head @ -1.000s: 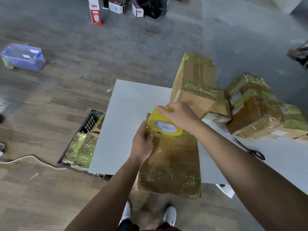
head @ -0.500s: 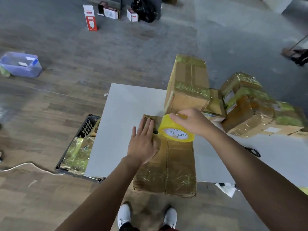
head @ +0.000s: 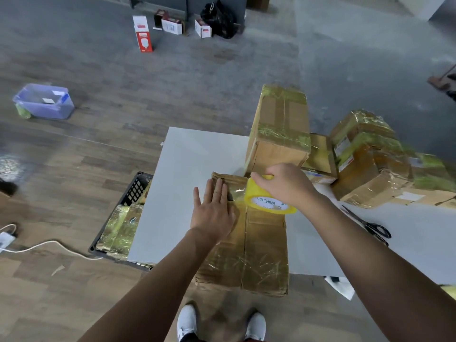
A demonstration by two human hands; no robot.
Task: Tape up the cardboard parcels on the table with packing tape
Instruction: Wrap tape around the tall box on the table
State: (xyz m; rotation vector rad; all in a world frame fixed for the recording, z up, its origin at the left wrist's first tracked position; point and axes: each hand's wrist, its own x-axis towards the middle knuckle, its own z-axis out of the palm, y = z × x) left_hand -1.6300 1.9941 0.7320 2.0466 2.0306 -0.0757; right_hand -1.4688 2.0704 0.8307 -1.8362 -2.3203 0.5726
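Left hand (head: 214,213) lies flat on the parcel (head: 261,255) overhanging the table (head: 187,169) edge; right hand (head: 286,186) grips tape roll (head: 259,196).

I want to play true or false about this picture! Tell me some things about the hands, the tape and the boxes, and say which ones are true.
1. The right hand holds the yellow tape roll. True.
2. The left hand lies flat on the parcel. True.
3. The left hand holds the scissors. False: they lie on the table, to the right of the right arm.
4. The black crate stands on the table. False: it is on the floor at the table's left side.
5. A tall box stands behind the tape roll. True.
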